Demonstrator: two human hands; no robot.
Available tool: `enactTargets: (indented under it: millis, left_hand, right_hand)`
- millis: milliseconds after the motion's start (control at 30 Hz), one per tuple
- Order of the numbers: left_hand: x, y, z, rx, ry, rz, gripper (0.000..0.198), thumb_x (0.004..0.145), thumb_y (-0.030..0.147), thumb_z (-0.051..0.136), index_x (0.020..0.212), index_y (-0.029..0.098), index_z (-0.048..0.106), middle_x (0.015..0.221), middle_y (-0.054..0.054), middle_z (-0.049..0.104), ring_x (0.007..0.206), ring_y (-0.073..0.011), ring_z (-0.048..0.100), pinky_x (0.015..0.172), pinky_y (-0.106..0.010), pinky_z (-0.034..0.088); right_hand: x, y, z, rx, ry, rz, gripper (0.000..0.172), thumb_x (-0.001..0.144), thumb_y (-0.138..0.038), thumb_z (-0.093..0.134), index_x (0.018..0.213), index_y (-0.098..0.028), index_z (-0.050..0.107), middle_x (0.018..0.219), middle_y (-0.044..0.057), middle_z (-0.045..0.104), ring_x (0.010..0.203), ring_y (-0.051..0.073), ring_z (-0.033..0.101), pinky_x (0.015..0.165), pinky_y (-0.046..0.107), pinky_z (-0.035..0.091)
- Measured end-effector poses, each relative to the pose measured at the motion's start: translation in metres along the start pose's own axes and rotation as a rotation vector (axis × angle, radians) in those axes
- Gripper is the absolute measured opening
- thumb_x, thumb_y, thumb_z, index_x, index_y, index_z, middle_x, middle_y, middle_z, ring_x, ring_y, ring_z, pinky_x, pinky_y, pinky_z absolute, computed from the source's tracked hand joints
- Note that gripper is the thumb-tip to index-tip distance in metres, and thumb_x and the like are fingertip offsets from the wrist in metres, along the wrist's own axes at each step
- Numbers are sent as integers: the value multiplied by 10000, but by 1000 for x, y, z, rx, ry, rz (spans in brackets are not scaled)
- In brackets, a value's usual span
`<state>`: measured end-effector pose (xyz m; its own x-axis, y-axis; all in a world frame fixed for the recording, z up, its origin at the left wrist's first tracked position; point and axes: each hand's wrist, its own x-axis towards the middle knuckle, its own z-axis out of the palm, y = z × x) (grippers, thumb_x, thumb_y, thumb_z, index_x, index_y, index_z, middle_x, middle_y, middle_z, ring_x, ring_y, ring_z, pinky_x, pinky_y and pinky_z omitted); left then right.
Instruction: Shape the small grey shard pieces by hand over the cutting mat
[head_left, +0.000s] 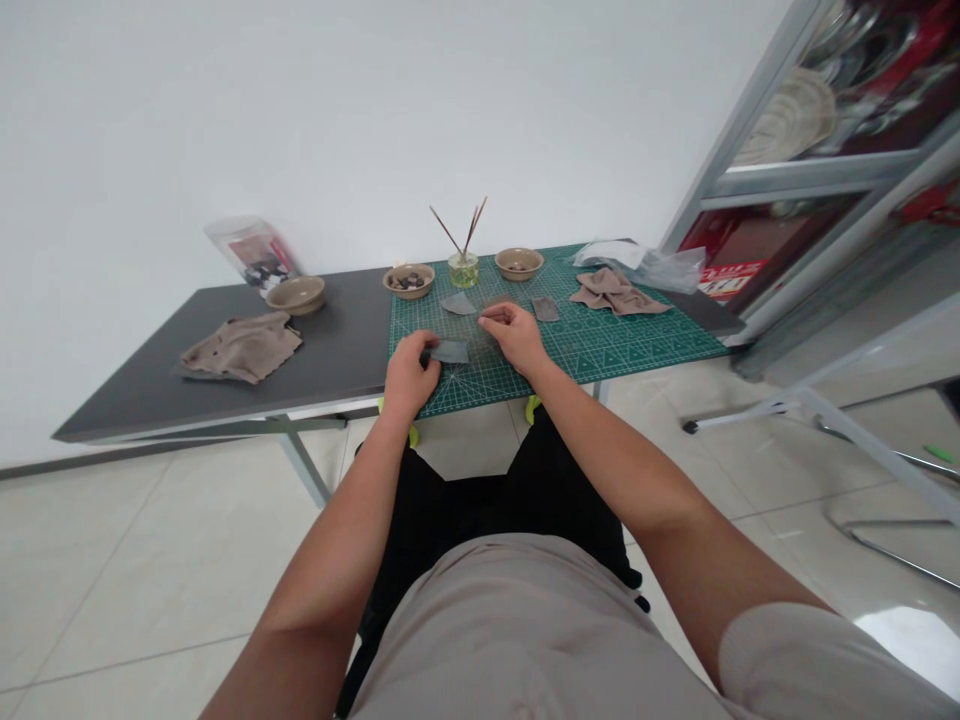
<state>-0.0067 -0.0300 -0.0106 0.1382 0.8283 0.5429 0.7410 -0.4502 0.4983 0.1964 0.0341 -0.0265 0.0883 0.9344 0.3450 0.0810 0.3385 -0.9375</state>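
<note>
My left hand is at the front left of the green cutting mat, thumb and fingers closed on a small dark piece. Right beside these fingertips is a grey rectangular sheet, like sandpaper; whether the hand touches it, I cannot tell. Over the middle of the mat, my right hand has its fingers pinched together, slightly blurred, and what they hold is too small to make out. A second grey sheet lies behind the hands, and a browner one lies right of the right hand.
At the back stand a bowl of dark pieces, a glass jar with thin sticks and another bowl. Brown cloths lie left and right, near a plastic bag. An empty-looking bowl and clear container stand left.
</note>
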Motion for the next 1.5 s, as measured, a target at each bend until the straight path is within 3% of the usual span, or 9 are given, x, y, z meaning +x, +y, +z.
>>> enactTargets:
  millis: [167,333,567,833,933,1100,1267,1333,1500]
  left_hand:
    - [0,-8,1,-113,109,-70,180,811,173,565,978,220,611,920,-19,646,881,-177,606,853,-328,482]
    - [3,-23,5,-361,302,-186,380,766,167,610,1127,216,498,847,11,571,721,-127,561,715,-273,483]
    - [7,-34,5,-765,249,-181,523,721,234,677,1176,260,420,787,31,571,674,-133,589,656,-264,485]
    - [9,-29,0,-918,178,-206,443,682,169,612,1083,272,453,732,41,544,602,-125,545,559,-230,421]
    - [8,-26,-3,-806,145,-195,403,678,139,577,1048,267,478,715,46,532,602,-125,526,565,-231,416]
    - [15,-14,-1,-202,-72,-244,163,715,146,581,852,222,626,700,8,558,681,-175,541,725,-333,467]
    - [12,6,6,156,-30,-143,110,765,205,635,868,216,673,1077,-138,595,1049,-340,530,896,-505,434]
    - [8,10,7,245,16,-117,135,788,219,626,905,236,692,1214,-146,559,1136,-382,481,920,-559,399]
    - [6,8,4,296,-173,-15,292,900,217,462,1032,303,708,1114,-86,648,1096,-329,515,946,-567,380]
  right_hand:
    - [0,-3,0,33,0,13,239,700,-347,707,848,-168,651,834,51,699,816,194,656,825,361,511]
    - [0,-1,0,39,8,12,250,689,-355,716,845,-170,654,834,52,698,821,199,654,832,370,509]
    - [0,-2,-1,22,-1,15,240,697,-371,703,832,-180,652,804,37,690,784,190,642,801,363,509]
    - [-1,-3,-1,-2,-11,18,244,700,-377,701,831,-176,657,794,36,685,777,186,636,776,345,499]
    - [-1,-3,-1,-3,-10,17,245,701,-378,702,828,-172,659,781,33,683,760,184,635,755,336,496]
    - [-1,-3,-1,-49,-37,2,232,714,-379,696,815,-172,666,766,27,689,733,178,631,724,319,491]
    - [-6,-14,-1,-205,-138,-42,206,744,-350,680,840,-170,706,781,26,703,723,167,619,717,303,477]
    - [-10,-21,-1,-299,-205,-87,202,743,-317,689,875,-170,730,787,21,707,704,156,605,713,291,461]
    - [-15,-29,2,-502,-359,-180,196,770,-320,704,906,-199,775,743,9,697,694,161,597,721,289,429]
